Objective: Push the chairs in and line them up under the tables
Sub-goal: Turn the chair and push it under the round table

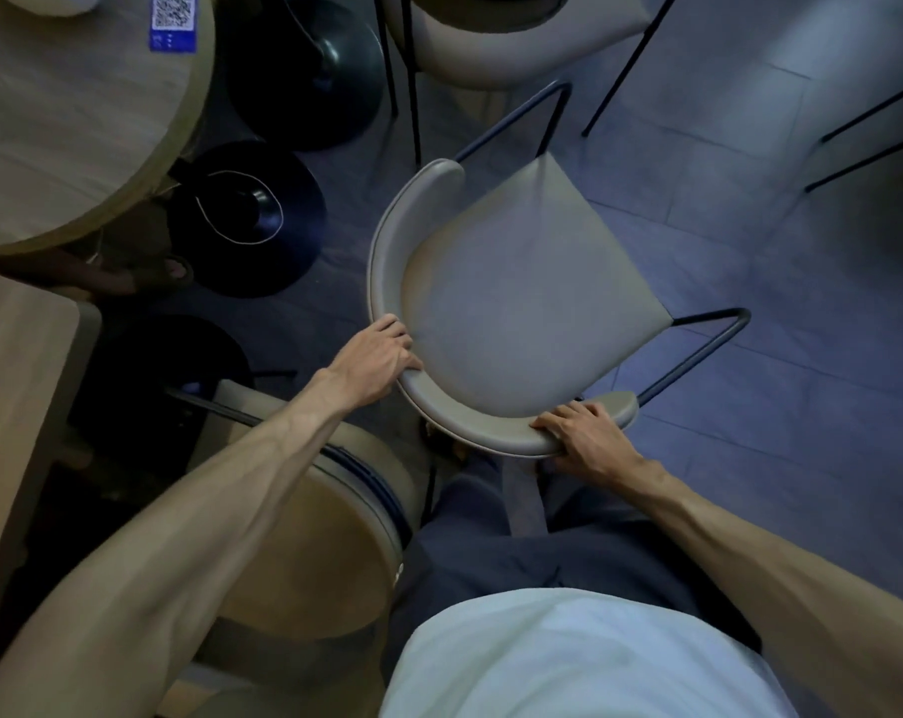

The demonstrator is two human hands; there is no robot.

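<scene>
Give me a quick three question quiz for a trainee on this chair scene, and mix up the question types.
1. True or false: the left hand and the right hand both grip the curved back of the grey chair.
2. Which of these lies on the round table? A) a laptop B) a blue QR code card C) a plate
3. Short answer: is the grey chair's seat tucked under a table?

Key: 1 true. 2 B. 3 no, it stands out on the open floor.
</scene>
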